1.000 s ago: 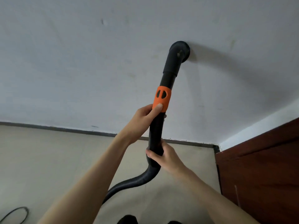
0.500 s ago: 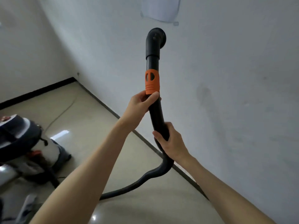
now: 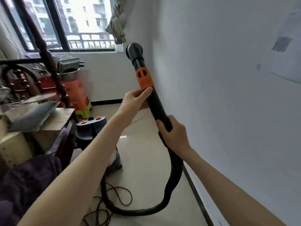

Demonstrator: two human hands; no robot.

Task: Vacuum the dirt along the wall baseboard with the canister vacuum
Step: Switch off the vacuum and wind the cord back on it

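Nearest the camera, a thin dark cord [image 3: 114, 203] lies in loose loops on the floor [image 3: 146, 160], beside the black hose [image 3: 172, 180] that sweeps in a wide curve along the floor's right edge and climbs up to the hands. That slack probably lets the wand swing freely without dragging the machine. The dark baseboard [image 3: 195, 193] runs along the same right edge, where the floor meets the white wall [image 3: 228, 111]; any dirt on it is too small to make out.

The right hand [image 3: 175, 136] wraps its fingers round the lower end of the black wand [image 3: 156, 105], where the hose joins it, seemingly to carry the weight and steer. Higher up, the left hand [image 3: 136, 99] grips the wand just below the orange collar [image 3: 144, 78], thumb laid against the collar's lower rim, a steadying hold near the tip. The wand points upward and away, its round nozzle [image 3: 134, 51] raised well above the floor and apart from the baseboard, so suction is not yet on the dirt; the tip would have to drop to the floor's right edge.

Behind the left forearm stands the canister vacuum [image 3: 91, 129], near the floor's left side by a cluttered wooden stand [image 3: 48, 124]. Farther back sit an orange stool [image 3: 78, 98] and a window [image 3: 73, 22].
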